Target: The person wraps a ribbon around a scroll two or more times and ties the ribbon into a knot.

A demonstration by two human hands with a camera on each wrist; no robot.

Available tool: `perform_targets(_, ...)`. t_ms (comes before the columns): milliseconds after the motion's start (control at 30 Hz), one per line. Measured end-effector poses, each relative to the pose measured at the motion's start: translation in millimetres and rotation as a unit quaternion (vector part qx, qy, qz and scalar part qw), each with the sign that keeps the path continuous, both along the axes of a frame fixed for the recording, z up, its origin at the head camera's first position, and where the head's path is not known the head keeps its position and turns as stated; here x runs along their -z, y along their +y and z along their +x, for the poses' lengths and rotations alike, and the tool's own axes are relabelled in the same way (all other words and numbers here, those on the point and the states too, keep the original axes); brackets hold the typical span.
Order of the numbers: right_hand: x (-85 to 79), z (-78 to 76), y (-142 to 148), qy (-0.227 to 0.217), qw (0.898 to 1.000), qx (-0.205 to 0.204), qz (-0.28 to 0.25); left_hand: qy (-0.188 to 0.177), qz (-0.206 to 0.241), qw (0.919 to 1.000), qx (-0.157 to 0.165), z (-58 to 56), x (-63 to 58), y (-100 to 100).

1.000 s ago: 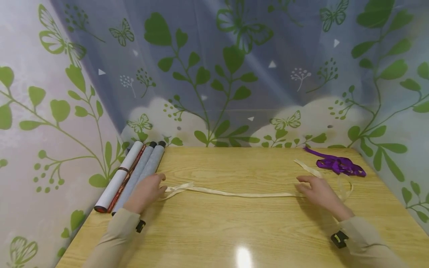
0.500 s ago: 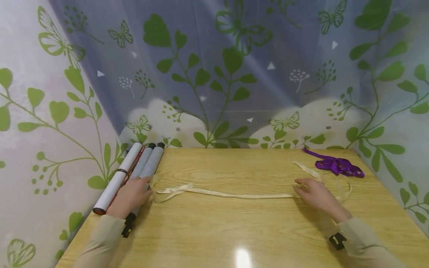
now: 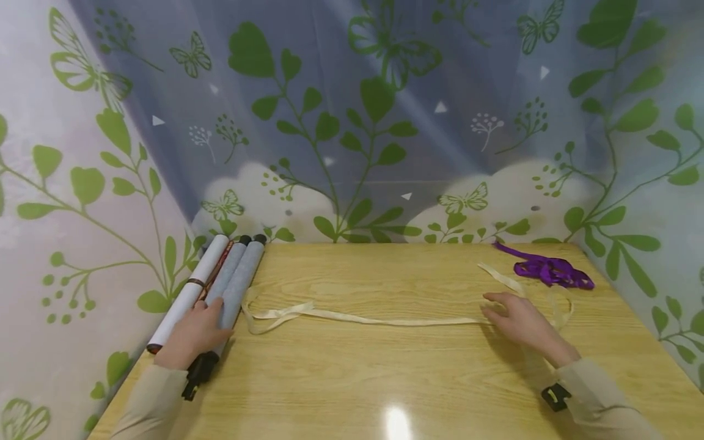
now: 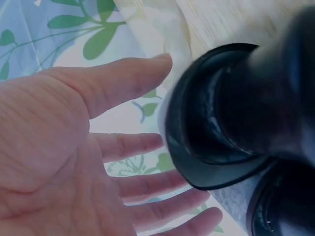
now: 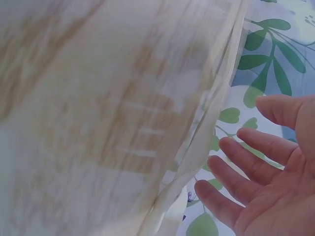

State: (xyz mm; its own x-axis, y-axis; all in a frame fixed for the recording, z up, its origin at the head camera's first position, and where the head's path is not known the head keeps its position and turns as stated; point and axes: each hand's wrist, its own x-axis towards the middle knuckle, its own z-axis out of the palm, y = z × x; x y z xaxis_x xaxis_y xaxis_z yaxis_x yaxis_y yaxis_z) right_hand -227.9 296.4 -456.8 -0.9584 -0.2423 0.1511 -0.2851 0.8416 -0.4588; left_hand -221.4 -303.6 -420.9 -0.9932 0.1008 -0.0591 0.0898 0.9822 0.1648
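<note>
Okay, status: ribbon layout looks done, roll handling looks barely begun. Cream ribbon [image 3: 385,322] runs near-straight across the middle of the table [image 3: 330,379], loose loop at its left end, more loose turns on the right, part-hidden by the right hand [image 3: 519,321]. No roll on it. Two grey rolls [image 3: 244,275], a red patterned roll [image 3: 223,263] and a white roll [image 3: 187,297] lie side by side at the table's left edge, left of the ribbon loop. Purple ribbon [image 3: 550,272] is bunched at far right, looks unused. So my read: rolls and purple ribbon are what's left. Pose: left hand [image 3: 196,330] is over the near part of the grey rolls, forearm coming in from lower left. Wrist view has its thumb apart and fingers extended beside a black roll end, nothing gripped; can't tell if fingertips touch. Right forearm angles in from lower right, hand over the ribbon's right stretch, fingers spread and relaxed, holding nothing; ribbon contact unclear.
</note>
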Motion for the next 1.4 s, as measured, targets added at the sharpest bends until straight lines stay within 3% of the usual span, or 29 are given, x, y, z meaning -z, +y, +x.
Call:
perform_targets(300, 1.2, -1.3, -2, 0.020, 1.000, -0.008, 0.011, -0.046, 0.035, 0.9983, 0.004, -7.2, 3.5, -11)
perform_targets(667, 0.9, -1.9, -7, 0.015, 1.000, -0.008, 0.013, -0.098, 0.053, 0.9934, -0.028, -14.2, 14.5, -21)
perform_targets(1000, -1.9, -2.4, -16, 0.003, 1.000, 0.001, 0.006, -0.096, 0.068, 0.9925, -0.033, -17.0, 17.9, -28)
perform_targets(1400, -5.8, -3.8, -23, -0.014, 1.000, 0.005, -0.006, -0.054, 0.142, 0.9882, -0.021, -17.1, 24.4, -33)
